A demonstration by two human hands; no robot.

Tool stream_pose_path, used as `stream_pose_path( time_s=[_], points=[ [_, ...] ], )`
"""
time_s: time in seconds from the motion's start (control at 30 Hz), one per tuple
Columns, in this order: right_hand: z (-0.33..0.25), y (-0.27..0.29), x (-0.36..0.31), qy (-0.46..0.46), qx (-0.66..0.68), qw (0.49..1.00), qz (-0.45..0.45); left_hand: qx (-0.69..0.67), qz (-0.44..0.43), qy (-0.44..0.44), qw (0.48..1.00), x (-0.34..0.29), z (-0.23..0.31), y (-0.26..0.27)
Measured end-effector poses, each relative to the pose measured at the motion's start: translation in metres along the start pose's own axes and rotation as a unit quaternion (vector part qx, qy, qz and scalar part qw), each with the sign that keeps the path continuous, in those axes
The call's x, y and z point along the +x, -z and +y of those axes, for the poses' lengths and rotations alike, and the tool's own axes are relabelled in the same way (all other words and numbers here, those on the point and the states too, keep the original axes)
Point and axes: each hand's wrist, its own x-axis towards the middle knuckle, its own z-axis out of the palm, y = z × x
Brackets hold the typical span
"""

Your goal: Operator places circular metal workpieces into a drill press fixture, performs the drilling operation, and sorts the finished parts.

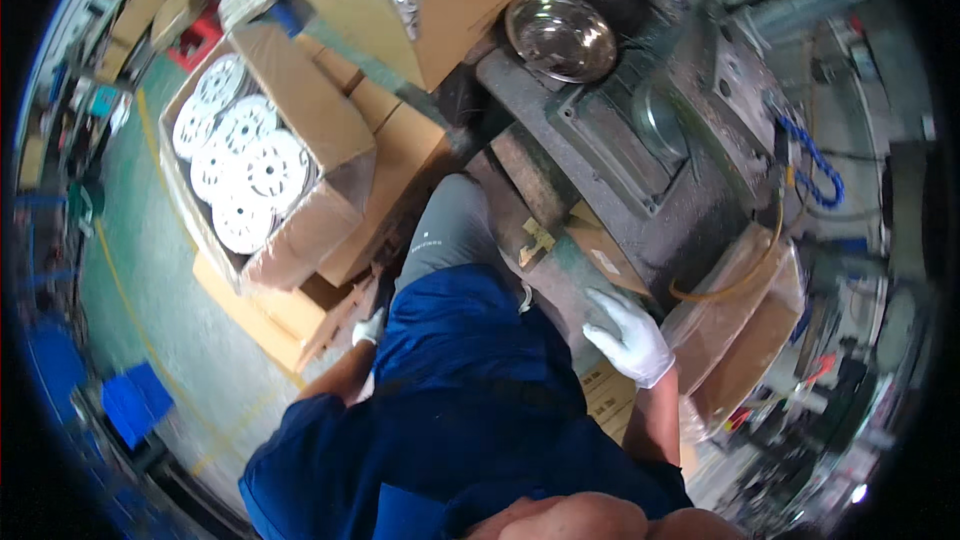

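Observation:
My right hand [634,340], in a white glove, hangs in the air with its fingers stretched out and apart, holding nothing. It is nearest to the cardboard box [605,252] below the machine bed and the plastic-lined carton [735,315] on the right. My left hand [369,328], also white-gloved, is low beside my thigh, near the edge of the stacked cartons; its fingers are too small and partly hidden to read. Left of my leg, a plastic-lined carton [345,185] holds several stacks of white, perforated round discs [272,172].
Ahead stands a grey machine bed [540,110] with a shiny metal bowl [562,35] on it. A large open carton [345,15] with shiny metal parts is at the top. A blue coiled hose [822,165] hangs on the right. Green floor [130,210] with yellow lines lies left.

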Motion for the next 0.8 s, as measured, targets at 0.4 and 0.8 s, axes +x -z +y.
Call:
stream_pose_path(
  time_s=[0.4, 0.8],
  points=[
    [-0.077, -0.018, -0.039, 0.006, -0.068, 0.997, 0.032, -0.03, -0.076, 0.021, 0.996, 0.026, 0.002, -0.008],
    [-0.035, -0.04, -0.044, -0.071, -0.055, 0.996, 0.03, -0.165, -0.12, 0.05, 0.978, -0.009, 0.022, 0.013]
  ],
)
